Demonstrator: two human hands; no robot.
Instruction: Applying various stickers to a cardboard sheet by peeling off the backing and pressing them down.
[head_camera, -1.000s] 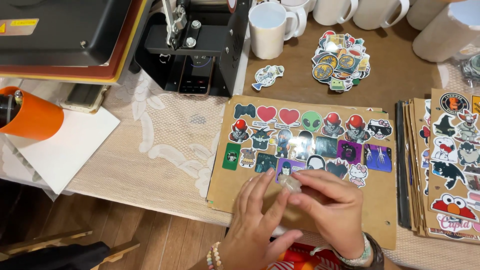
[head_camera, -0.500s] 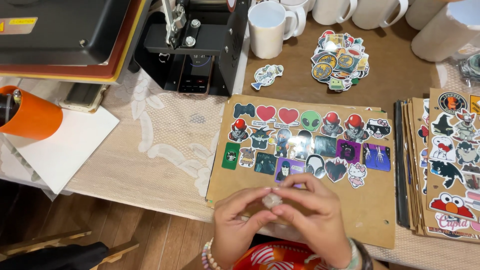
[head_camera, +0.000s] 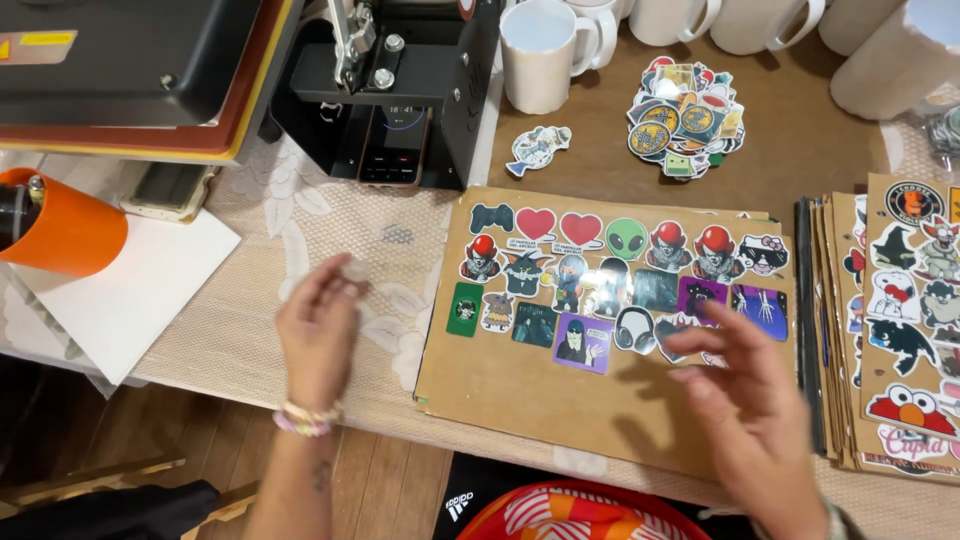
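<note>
A brown cardboard sheet (head_camera: 520, 385) lies in front of me with three rows of colourful stickers (head_camera: 620, 275) on its upper half. My left hand (head_camera: 318, 335) is off the sheet's left edge, above the lace tablecloth (head_camera: 240, 330), and pinches a small pale scrap (head_camera: 353, 270) at its fingertips. Blurred by motion, my right hand (head_camera: 750, 400) hovers over the sheet's lower right with fingers spread and nothing in it. Its fingertips are close to the bottom row of stickers.
A loose sticker pile (head_camera: 685, 115) and one single sticker (head_camera: 538, 148) lie behind the sheet, near white mugs (head_camera: 540, 55). A black heat press (head_camera: 400, 90) stands at the back left, with an orange cylinder (head_camera: 65, 225) on white paper (head_camera: 130, 300). Stacked stickered boards (head_camera: 905, 320) fill the right.
Both hands were together over the sheet's lower middle, working on something small. They have parted: the left has swung left off the sheet with the scrap, the right has moved right.
</note>
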